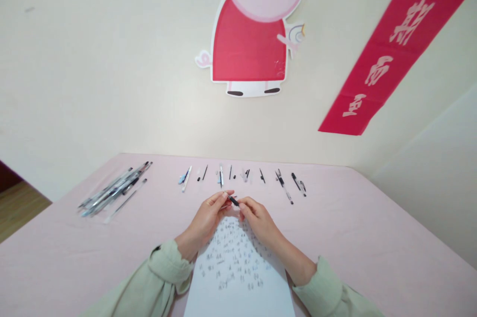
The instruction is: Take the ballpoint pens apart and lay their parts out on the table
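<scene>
Between my two hands is a pen [233, 201] with a dark grip, held slantwise above the far edge of a paper sheet. My left hand [209, 215] pinches its upper left end. At the lower right end, the fingers of my right hand [259, 217] are closed on it; the tip is hidden there. Below both hands lies the white sheet [238, 297], covered over its upper part with small handwritten marks, mostly dark and a few blue.
A pile of pens [114, 193] lies at the left of the pink tablecloth [357, 237]. Along the back sit taken-apart pen parts, including a white pen [187, 179], a black refill [205, 172] and a black-and-clear pen [285, 188]. A wall [149, 83] stands behind.
</scene>
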